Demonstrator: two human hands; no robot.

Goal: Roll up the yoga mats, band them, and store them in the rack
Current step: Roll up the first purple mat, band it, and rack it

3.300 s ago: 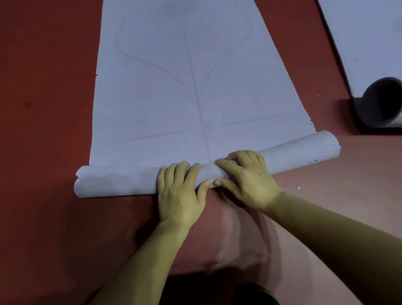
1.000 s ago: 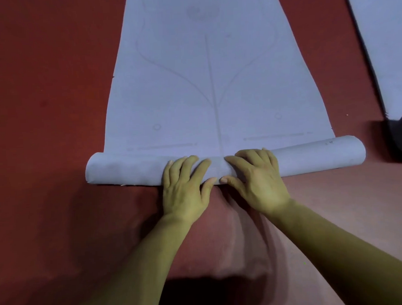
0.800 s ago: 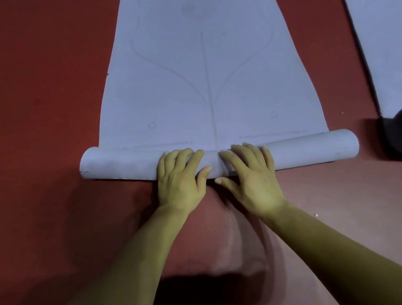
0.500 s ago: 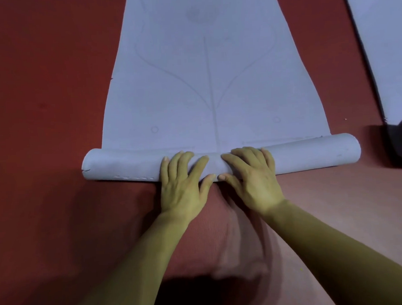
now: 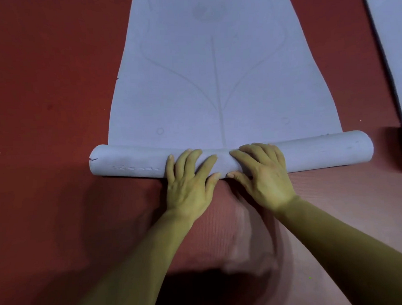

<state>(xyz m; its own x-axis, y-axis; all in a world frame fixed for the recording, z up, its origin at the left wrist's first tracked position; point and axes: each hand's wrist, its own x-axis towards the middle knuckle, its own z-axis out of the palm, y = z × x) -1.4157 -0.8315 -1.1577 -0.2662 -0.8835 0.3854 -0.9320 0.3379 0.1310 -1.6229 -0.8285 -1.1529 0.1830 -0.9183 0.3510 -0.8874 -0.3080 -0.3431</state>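
My left hand [image 5: 190, 182] and right hand [image 5: 263, 179] press side by side, fingers spread flat, on the rolled near end of one grey-blue yoga mat [image 5: 215, 82] lying on the red floor [image 5: 43, 90], with a second mat [image 5: 395, 28] at far right.

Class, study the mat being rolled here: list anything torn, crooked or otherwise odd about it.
The roll is worn: a small tear nicks its left end, and a row of scuffed pits runs along its near side, left of the left hand. Its ends look level, so nothing seems askew.
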